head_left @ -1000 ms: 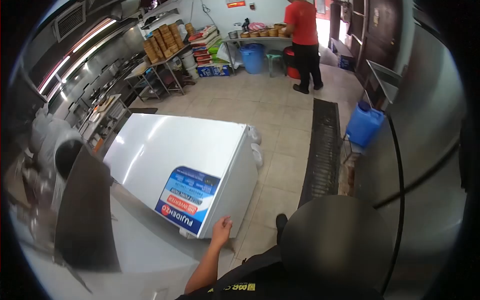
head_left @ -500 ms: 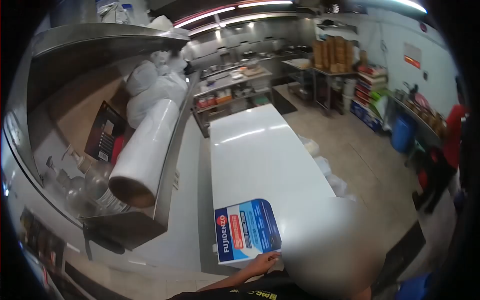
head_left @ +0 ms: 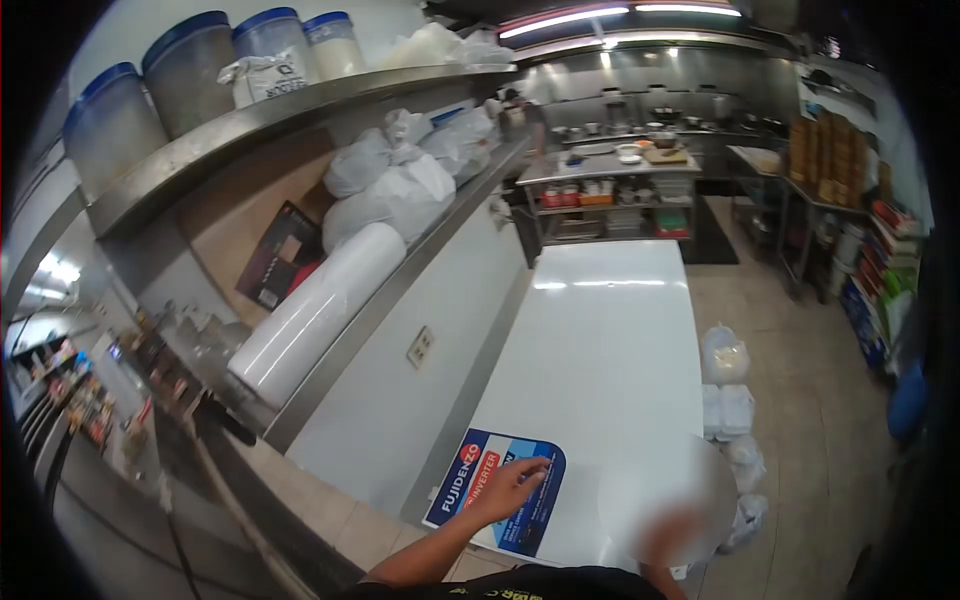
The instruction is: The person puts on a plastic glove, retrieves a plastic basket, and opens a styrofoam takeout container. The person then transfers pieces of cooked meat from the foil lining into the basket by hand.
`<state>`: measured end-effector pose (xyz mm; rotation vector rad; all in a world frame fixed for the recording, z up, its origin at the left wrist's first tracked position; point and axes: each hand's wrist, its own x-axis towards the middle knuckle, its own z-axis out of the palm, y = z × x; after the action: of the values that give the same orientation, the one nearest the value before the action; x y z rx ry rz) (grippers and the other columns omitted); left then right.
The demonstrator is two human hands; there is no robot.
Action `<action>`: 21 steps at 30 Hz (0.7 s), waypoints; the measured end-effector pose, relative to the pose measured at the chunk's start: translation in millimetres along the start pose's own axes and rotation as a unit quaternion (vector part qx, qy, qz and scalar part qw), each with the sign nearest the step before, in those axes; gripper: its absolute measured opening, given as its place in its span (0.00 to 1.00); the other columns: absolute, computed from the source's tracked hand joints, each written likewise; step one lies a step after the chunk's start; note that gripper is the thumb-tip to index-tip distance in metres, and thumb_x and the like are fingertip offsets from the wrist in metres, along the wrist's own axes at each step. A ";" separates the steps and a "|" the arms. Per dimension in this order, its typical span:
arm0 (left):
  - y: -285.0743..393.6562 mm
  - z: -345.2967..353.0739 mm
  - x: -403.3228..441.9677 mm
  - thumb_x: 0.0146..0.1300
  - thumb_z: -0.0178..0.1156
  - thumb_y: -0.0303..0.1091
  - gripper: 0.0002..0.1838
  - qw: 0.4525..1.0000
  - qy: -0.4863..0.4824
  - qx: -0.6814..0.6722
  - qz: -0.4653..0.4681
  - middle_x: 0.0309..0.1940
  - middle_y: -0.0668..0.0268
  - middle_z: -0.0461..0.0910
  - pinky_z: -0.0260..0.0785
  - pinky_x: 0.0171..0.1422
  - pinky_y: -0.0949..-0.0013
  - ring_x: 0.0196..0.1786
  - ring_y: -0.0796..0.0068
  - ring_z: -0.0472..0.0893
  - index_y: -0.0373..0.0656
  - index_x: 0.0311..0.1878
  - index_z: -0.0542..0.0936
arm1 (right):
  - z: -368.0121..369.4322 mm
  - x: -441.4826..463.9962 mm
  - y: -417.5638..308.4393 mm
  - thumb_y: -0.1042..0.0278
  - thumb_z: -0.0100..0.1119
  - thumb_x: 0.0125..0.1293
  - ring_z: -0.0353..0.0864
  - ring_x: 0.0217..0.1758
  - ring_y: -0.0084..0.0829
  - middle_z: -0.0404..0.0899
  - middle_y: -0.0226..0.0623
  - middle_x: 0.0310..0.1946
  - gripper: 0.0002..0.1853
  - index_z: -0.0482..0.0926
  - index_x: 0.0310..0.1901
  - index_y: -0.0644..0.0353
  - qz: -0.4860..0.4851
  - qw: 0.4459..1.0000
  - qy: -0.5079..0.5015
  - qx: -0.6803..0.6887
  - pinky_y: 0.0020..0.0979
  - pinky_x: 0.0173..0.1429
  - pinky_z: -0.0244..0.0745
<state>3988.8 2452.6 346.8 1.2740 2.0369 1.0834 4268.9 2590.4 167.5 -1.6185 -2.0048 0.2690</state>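
In the head view, my left hand (head_left: 515,487) is over the blue, white and red FUJIDENZO label (head_left: 530,522) at the near left corner of a long white freezer top (head_left: 612,345). Its fingers point right, loosely bent and a little apart, with nothing visible in them. Whether they touch the label I cannot tell. At the near right of the same top, my right hand (head_left: 672,540) shows inside a round blurred patch. The blur hides its fingers and anything they may hold.
Left of the freezer, a metal shelf holds a white plastic roll (head_left: 325,310) and knotted plastic bags (head_left: 395,195). Blue-lidded tubs (head_left: 190,75) stand above. Filled bags (head_left: 725,355) line the freezer's right side. Beyond are a steel table (head_left: 612,170) and stacked bamboo steamers (head_left: 825,155).
The view has turned left, bringing more of the shelf into sight. My left hand has moved from the label's near edge to over the label. My right hand now shows in the blur.
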 end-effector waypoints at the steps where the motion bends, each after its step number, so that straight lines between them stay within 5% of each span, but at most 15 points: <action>1: 7.1 0.8 -3.3 0.74 0.58 0.38 0.18 0.999 0.038 0.012 -0.008 0.53 0.56 0.84 0.75 0.55 0.68 0.52 0.69 0.83 0.42 0.63 0.79 | -4.1 2.8 1.5 0.67 0.61 0.60 0.59 0.73 0.55 0.60 0.54 0.72 0.25 0.73 0.59 0.67 -0.014 1.000 -0.005 0.013 0.58 0.72 0.52; 6: 35.3 12.8 -23.5 0.72 0.60 0.37 0.18 0.985 0.161 0.019 -0.061 0.50 0.58 0.86 0.76 0.54 0.71 0.48 0.73 0.85 0.41 0.61 0.80 | -6.9 5.3 8.0 0.68 0.63 0.53 0.61 0.71 0.55 0.65 0.56 0.67 0.22 0.76 0.51 0.65 -0.072 0.995 0.032 0.069 0.56 0.70 0.54; 8: 55.6 17.1 -28.3 0.73 0.60 0.34 0.16 0.982 0.171 0.016 -0.085 0.48 0.61 0.86 0.76 0.54 0.71 0.46 0.75 0.83 0.38 0.60 0.81 | 15.6 -2.0 27.4 0.53 0.66 0.59 0.54 0.79 0.48 0.57 0.41 0.78 0.31 0.74 0.65 0.49 -0.063 0.995 -0.078 0.005 0.61 0.73 0.50; 15: 137.4 -35.7 -32.1 0.71 0.61 0.33 0.16 0.952 0.226 0.201 0.038 0.52 0.57 0.83 0.77 0.48 0.66 0.48 0.65 0.83 0.40 0.59 0.80 | -18.4 16.2 26.8 0.59 0.64 0.60 0.55 0.78 0.49 0.58 0.45 0.76 0.29 0.74 0.64 0.51 -0.156 0.966 -0.197 0.052 0.61 0.71 0.53; 21: 249.8 -158.9 -32.4 0.64 0.65 0.27 0.21 0.849 0.366 0.363 0.115 0.54 0.55 0.81 0.74 0.53 0.64 0.53 0.62 0.82 0.40 0.61 0.78 | 7.9 73.0 -6.2 0.64 0.61 0.63 0.54 0.79 0.52 0.56 0.50 0.76 0.28 0.73 0.66 0.55 -0.165 0.952 -0.183 0.183 0.63 0.75 0.50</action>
<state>4009.4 2427.3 642.8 1.6510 3.1514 1.0278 4250.2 2659.5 184.7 -1.0386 -2.2859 0.8094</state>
